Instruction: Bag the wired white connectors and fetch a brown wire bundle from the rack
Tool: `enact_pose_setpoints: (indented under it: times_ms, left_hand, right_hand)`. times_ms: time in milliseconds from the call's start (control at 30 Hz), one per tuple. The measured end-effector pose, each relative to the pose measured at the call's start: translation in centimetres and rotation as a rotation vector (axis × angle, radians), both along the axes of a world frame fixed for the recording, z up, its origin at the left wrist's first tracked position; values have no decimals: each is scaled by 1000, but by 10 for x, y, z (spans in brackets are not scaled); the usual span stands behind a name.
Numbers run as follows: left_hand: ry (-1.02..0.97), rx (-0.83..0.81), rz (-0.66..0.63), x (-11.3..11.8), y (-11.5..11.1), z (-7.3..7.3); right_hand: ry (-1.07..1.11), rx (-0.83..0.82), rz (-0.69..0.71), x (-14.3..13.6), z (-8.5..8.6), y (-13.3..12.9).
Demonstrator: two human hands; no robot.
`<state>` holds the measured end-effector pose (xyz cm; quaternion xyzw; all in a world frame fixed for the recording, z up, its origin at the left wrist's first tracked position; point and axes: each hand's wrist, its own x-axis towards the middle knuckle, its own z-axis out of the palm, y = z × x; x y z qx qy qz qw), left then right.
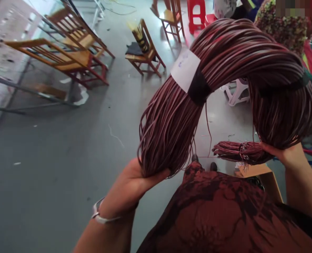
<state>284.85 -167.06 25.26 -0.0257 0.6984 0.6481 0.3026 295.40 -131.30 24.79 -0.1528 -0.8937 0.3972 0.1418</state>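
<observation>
A big coil of brownish-red cord (168,123) arches up in front of me, gripped at both lower ends. My left hand (134,182) is closed around its left end, the thumb lying across the strands. On the far side, my right hand (284,153) closes on the right end, its fingers mostly hidden behind the strands. Black tape (199,88) binds the coil near a white paper label (185,69). Below the arch, beside my right hand, is a smaller tied bundle of similar cord (237,151). A few loose strands dangle from the coil.
Wooden chairs (74,59) stand at the upper left, and another chair (145,52) holds dark cloth and a yellowish bundle. A red stool (197,17) and a white stool (236,93) are farther off. An open cardboard box (271,179) sits low at the right, and a person's patterned clothing (282,30) shows behind the coil.
</observation>
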Motion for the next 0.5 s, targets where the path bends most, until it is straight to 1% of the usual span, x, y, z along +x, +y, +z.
enact_pose_setpoints:
  times_ms: [67,133,200,233,300,367,433,500]
  left_hand:
    - [9,15,-70,-59,-9,-6]
    - [13,31,-156,-119,-16,-11]
    - [11,40,-259,-178,-18,-12]
    - [14,44,-313,-207,-16,-10]
    - [21,70,-432,-264,-7,-2]
    - [33,108,-532,-321,9,8]
    - [34,142,-610,-380,28,17]
    - [19,175,-669,-439,49,21]
  right_hand:
    - [7,8,-16,-63,0,2]
    - [12,0,-40,-120,1,2]
    - [-3,-10,-79,-169,1,2]
    - [-18,-17,-107,-190,1,3]
    - [-53,-31,-167,-229,-3,7]
    - [-74,-44,-222,-264,-10,17]
    - [-74,-45,-273,-302,-19,33]
    - [-65,-54,-303,-345,-28,51]
